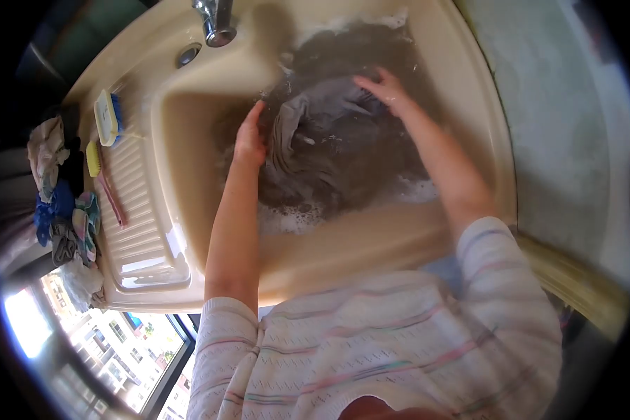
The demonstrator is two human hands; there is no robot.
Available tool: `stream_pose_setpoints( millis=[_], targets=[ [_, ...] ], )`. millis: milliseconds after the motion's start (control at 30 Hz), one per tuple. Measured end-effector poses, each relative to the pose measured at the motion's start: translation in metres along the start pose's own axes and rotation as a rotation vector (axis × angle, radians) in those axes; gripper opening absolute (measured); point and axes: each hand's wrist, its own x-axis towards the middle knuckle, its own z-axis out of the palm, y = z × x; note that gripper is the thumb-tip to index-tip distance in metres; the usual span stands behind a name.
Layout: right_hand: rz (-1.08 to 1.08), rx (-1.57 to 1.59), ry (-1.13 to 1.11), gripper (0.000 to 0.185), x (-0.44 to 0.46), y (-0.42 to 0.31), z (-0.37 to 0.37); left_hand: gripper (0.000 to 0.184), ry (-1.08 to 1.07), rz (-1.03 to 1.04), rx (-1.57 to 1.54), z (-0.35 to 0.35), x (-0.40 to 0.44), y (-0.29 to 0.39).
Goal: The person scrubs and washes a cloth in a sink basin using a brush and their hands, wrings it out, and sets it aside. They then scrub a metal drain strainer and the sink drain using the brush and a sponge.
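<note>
A grey cloth garment (329, 101) lies bunched in murky, sudsy water inside the beige sink (182, 133), partly under the surface. Its exact kind is hard to make out. My left hand (250, 138) is at the water's left side, beside the cloth's edge, fingers stretched out and holding nothing. On the far right of the cloth, my right hand (386, 91) is spread, thumb and fingers apart, close above or touching the fabric; which of the two I cannot tell.
A chrome tap (217, 24) stands at the back rim. On the ribbed drainboard (136, 238) lie a blue-bristled brush (108, 117) and a yellow-headed brush with a pink handle (108, 185). Several crumpled cloths (63, 203) are piled along the left edge. A wall (553, 126) bounds the right.
</note>
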Motion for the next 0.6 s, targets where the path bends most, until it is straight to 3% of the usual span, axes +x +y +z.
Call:
stream_pose_setpoints(
  millis=[67, 133, 200, 233, 267, 300, 333, 400, 467, 533, 600],
  targets=[
    [-0.053, -0.506, -0.058, 0.054, -0.011, -0.001, 0.044, 0.05, -0.155, 0.007, -0.133, 0.014, 0.013, -0.019],
    [-0.107, -0.454, -0.246, 0.042, -0.035, -0.014, 0.087, 0.051, -0.26, -0.069, -0.265, 0.021, 0.015, -0.026],
    [-0.622, -0.503, -0.134, 0.03, -0.071, -0.03, 0.12, 0.051, -0.309, -0.213, -0.395, 0.015, 0.011, -0.019],
    [-0.666, -0.541, -0.12, 0.029, -0.091, -0.048, 0.132, 0.046, -0.621, -0.143, -0.423, -0.008, 0.038, -0.033],
    [-0.713, -0.582, -0.1, 0.029, -0.107, -0.064, 0.142, 0.042, -0.725, -0.115, -0.47, -0.011, 0.034, -0.038],
    [-0.717, -0.63, -0.133, 0.031, -0.113, -0.069, 0.148, 0.038, -0.674, 0.041, -0.419, -0.019, 0.042, -0.054],
    [-0.595, -0.61, -0.08, 0.032, -0.104, -0.068, 0.148, 0.035, -0.617, 0.198, -0.372, -0.012, 0.03, -0.053],
    [-0.365, -0.571, 0.008, 0.034, -0.068, -0.054, 0.142, 0.031, 0.035, 0.041, -0.128, 0.025, -0.002, -0.029],
    [0.081, -0.481, -0.156, 0.042, -0.028, -0.034, 0.112, 0.031, -0.067, -0.015, -0.19, 0.028, 0.005, -0.033],
    [0.216, -0.238, -0.418, 0.048, -0.015, -0.022, 0.078, 0.029, -0.208, -0.025, -0.084, 0.036, 0.0, -0.025],
    [0.476, -0.372, -0.476, 0.053, -0.018, -0.057, 0.04, 0.033, -0.131, 0.037, 0.237, 0.038, -0.012, -0.013]
  ],
)
